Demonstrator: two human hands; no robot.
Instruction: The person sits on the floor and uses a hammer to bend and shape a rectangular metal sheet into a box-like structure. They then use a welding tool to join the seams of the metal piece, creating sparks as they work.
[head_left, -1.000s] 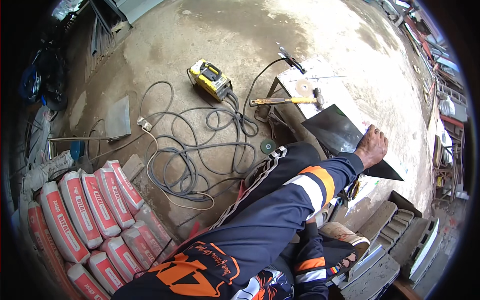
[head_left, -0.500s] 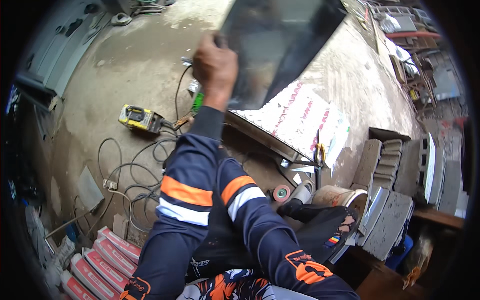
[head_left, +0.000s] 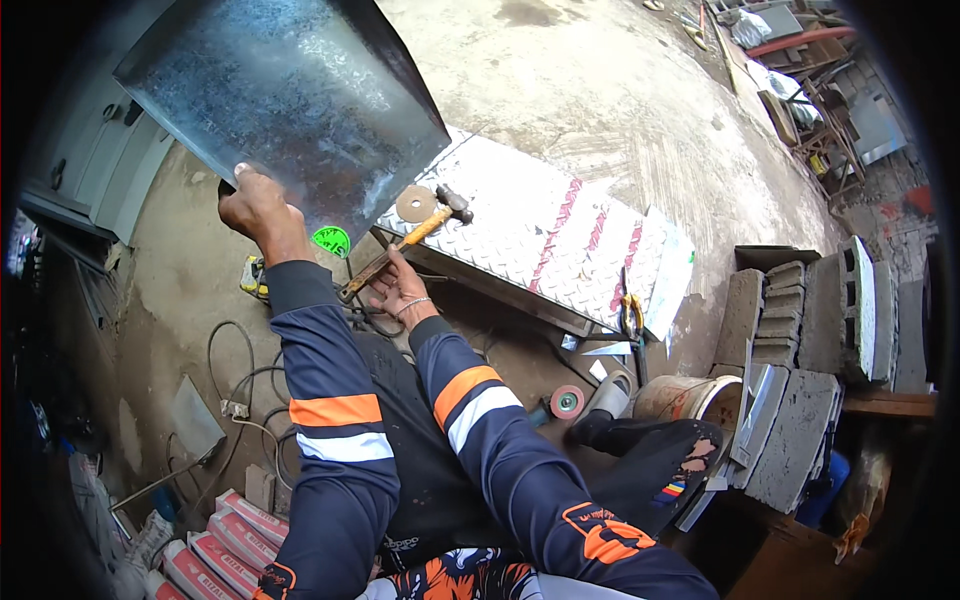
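My left hand (head_left: 265, 212) is closed on the near edge of a large dark metal sheet (head_left: 300, 100) with bent-up sides. The sheet is tilted above the left end of a low bench topped with checkered plate (head_left: 500, 220). A round green sticker (head_left: 331, 241) shows by its lower corner. My right hand (head_left: 402, 290) is at the bench's near edge, palm turned up and fingers apart, close beside the handle of a hammer (head_left: 428, 226). The hammer's dark head rests on the plate. Next to it lies a tan disc (head_left: 416, 204) with a centre hole.
A yellow power machine (head_left: 254, 278) and looped cables (head_left: 240, 375) are on the floor at left. Pliers (head_left: 631, 315) hang at the bench's right end. A bucket (head_left: 690, 398), concrete blocks (head_left: 790, 430) and a grinder with a red disc (head_left: 566, 402) are at right.
My left hand has carried the metal sheet to the left, uncovering the hammer and disc. My right hand has come into view beside the hammer handle.
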